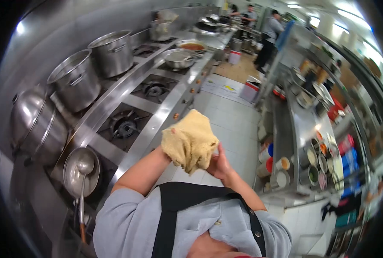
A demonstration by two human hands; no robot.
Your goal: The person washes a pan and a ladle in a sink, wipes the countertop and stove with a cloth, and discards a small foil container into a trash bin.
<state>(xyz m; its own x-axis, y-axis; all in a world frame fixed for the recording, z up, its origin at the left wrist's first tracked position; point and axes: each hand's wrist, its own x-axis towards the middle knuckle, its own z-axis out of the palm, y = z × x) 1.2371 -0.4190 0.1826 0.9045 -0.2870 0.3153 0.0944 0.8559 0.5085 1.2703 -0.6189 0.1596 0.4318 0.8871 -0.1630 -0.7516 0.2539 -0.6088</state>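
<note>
Grey shirt and black apron (174, 215) fill the bottom, nearest the camera. At nine to twelve o'clock runs a long stainless-steel stove range (157, 116) bearing two tall steel stockpots (92, 64). At seven o'clock a round steel wok with a ladle (80, 172) rests. In the centre, both hands grip a crumpled yellow cloth (190, 139): the left hand (169, 146) is buried under it, and the right hand (218, 163) closes on its lower edge. Two co-workers (269, 34) stand far off at one o'clock.
</note>
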